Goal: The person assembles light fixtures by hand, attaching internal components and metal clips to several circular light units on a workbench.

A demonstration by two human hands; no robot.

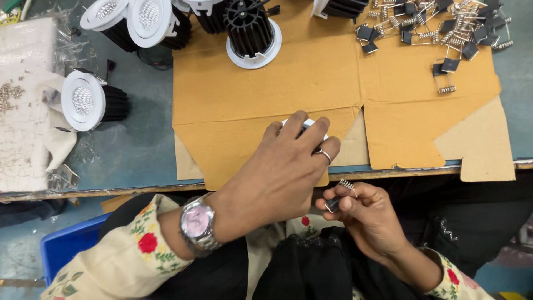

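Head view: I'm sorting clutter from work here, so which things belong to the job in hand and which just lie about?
In hand:
left hand over a white-rimmed downlight on the cardboard sheet
right hand holding a spring clip
pile of spring clips

Lying about:
finished downlights
lone downlight
white foam block
blue crate

Matt brown cardboard sheet, glossy white plastic lamp rims, shiny metal spring clips, polished steel wristwatch.
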